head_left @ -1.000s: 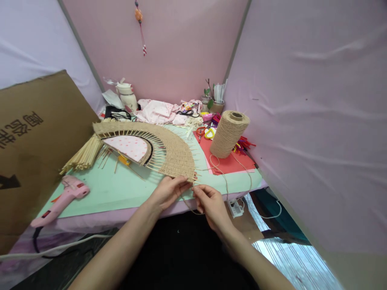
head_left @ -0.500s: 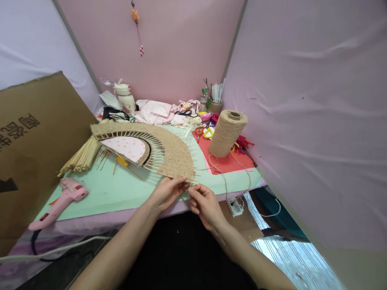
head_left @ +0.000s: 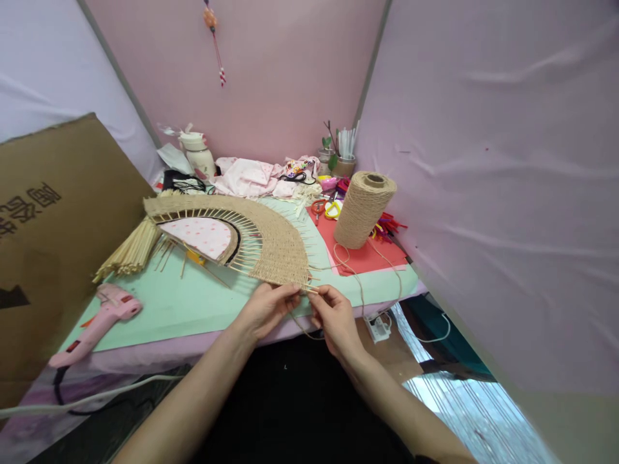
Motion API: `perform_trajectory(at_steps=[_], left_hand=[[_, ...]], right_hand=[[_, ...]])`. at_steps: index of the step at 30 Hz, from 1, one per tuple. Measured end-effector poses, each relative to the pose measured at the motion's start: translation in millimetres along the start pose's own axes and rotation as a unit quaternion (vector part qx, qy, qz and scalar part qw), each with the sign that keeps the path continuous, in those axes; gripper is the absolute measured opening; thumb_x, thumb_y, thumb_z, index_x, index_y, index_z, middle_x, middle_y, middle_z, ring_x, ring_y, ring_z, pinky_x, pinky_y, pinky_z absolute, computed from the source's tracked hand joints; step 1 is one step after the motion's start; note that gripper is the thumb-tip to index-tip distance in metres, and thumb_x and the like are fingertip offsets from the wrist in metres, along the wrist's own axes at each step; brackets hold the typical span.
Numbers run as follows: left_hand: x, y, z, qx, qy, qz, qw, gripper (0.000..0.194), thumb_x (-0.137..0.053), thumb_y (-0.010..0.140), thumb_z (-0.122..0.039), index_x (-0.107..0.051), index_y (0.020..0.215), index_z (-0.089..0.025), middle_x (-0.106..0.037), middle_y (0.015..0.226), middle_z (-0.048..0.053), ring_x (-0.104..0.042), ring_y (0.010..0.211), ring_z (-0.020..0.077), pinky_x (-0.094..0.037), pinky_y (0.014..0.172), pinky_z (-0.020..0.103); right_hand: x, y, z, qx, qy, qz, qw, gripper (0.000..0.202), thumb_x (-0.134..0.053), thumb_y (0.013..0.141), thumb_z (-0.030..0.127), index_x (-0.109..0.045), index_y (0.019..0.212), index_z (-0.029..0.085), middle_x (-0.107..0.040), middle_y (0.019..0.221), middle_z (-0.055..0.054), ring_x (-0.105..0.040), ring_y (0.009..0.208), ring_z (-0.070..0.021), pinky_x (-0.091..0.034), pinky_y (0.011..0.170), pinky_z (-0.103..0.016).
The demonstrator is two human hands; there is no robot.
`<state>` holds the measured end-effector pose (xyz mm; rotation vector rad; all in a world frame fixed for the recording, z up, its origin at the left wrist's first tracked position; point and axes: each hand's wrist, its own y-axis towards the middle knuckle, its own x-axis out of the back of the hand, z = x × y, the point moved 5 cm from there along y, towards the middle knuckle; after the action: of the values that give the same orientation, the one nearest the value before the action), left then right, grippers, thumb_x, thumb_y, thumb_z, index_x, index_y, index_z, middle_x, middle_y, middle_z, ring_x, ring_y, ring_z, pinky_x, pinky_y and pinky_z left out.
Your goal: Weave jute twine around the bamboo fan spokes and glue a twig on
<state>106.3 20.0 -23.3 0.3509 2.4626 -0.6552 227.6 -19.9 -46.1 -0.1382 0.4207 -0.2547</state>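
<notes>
A half-round fan [head_left: 283, 248] of twine woven over thin sticks lies tilted on the table, with a pink spotted cloth centre [head_left: 206, 237]. My left hand [head_left: 271, 309] pinches the fan's lower right corner between thumb and fingers. Close beside it, my right hand [head_left: 336, 322] is closed, its thumb and fingertips pressed together by the protruding stick ends, on what looks like the twine. A slack loop of twine [head_left: 305, 332] hangs between and below both hands. The upright spool of twine [head_left: 363, 212] stands on red sheets, a strand trailing over the table edge.
On the left are a pink glue gun [head_left: 99, 322], a bundle of sticks [head_left: 130, 251] and a large cardboard sheet [head_left: 62, 238]. Scissors [head_left: 333, 209] lie behind the spool. A white bottle [head_left: 198, 154] and spotted fabric [head_left: 249, 177] sit at the back. A power strip [head_left: 378, 327] is below the edge.
My right hand has shifted slightly right and up to the stick ends. The twine loop below the hands has widened to the right. My left hand stays at the fan's corner.
</notes>
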Motion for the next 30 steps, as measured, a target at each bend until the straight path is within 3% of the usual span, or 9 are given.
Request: perform_trajectory(at_steps=[8, 15, 23, 30], left_hand=[[1.4, -8, 4, 0.051, 0.003, -0.018, 0.999, 0.009, -0.070, 0.074, -0.006, -0.067, 0.082, -0.010, -0.068, 0.079, 0.006, -0.065, 0.070, 0.0122, -0.055, 0.061, 0.022], [0.0, -13, 7, 0.087, 0.006, 0.003, 0.996, 0.008, -0.064, 0.079, -0.004, -0.069, 0.084, -0.009, -0.071, 0.081, 0.007, -0.068, 0.070, 0.0128, -0.058, 0.062, 0.022], [0.3, -12, 6, 0.061, 0.002, -0.006, 0.998, 0.013, -0.062, 0.079, 0.000, -0.070, 0.087, -0.007, -0.074, 0.088, 0.010, -0.069, 0.076, 0.0131, -0.059, 0.076, 0.024], [3.2, -10, 8, 0.046, -0.005, -0.005, 0.999, 0.014, -0.064, 0.076, 0.000, -0.070, 0.086, -0.008, -0.074, 0.089, 0.009, -0.069, 0.078, 0.0136, -0.059, 0.078, 0.024]], right_hand=[[2, 2, -1, -0.006, -0.021, 0.000, 1.000, 0.025, -0.076, 0.067, 0.037, -0.062, 0.073, 0.017, -0.050, 0.056, 0.007, -0.035, 0.044, -0.0048, -0.026, 0.040, -0.019], [2, 5, -2, -0.028, -0.015, 0.033, 0.999, 0.026, -0.078, 0.066, 0.036, -0.062, 0.072, 0.017, -0.051, 0.057, 0.006, -0.036, 0.044, -0.0041, -0.026, 0.040, -0.018], [3, 4, -1, -0.021, -0.009, 0.052, 0.998, 0.021, -0.076, 0.068, 0.033, -0.066, 0.077, 0.018, -0.057, 0.065, 0.004, -0.039, 0.049, -0.0052, -0.029, 0.042, -0.018], [8, 3, -3, -0.029, -0.013, 0.064, 0.997, 0.021, -0.074, 0.071, 0.034, -0.069, 0.085, 0.018, -0.057, 0.063, 0.003, -0.044, 0.051, -0.0069, -0.034, 0.044, -0.019]])
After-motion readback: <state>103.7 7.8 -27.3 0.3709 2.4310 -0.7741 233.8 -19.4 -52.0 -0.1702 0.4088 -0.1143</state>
